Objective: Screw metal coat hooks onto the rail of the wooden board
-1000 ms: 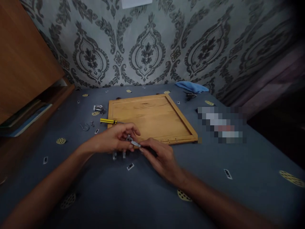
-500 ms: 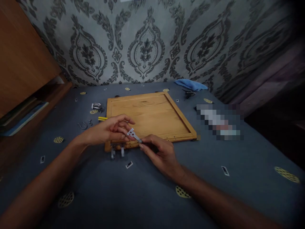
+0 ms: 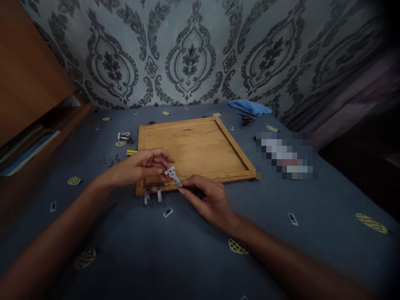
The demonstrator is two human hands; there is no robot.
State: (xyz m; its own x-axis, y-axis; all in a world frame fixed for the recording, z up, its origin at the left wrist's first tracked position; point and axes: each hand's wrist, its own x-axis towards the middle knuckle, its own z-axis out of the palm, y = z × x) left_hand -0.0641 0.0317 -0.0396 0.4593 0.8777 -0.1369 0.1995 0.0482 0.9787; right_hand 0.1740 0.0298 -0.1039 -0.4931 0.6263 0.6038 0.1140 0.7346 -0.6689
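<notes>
A wooden panel with a raised frame lies flat on a dark grey cloth. Over its near left corner both hands meet on a small metal hinge. My right hand pinches the lower end of the hinge. The upper end sits at the fingertips of my left hand, whose fingers curl loosely around it. Two small metal fittings stick out from the panel's near edge just below my left hand.
A yellow-handled screwdriver lies left of the panel, partly behind my left hand. Loose metal hardware and a hook lie further left. A blue cloth and dark scissors are at the back right. A wooden cabinet stands at left.
The hinge has been lifted and turned so its flat plate shows between the two hands. The hands stay over the panel's near left corner; the view has shifted slightly.
</notes>
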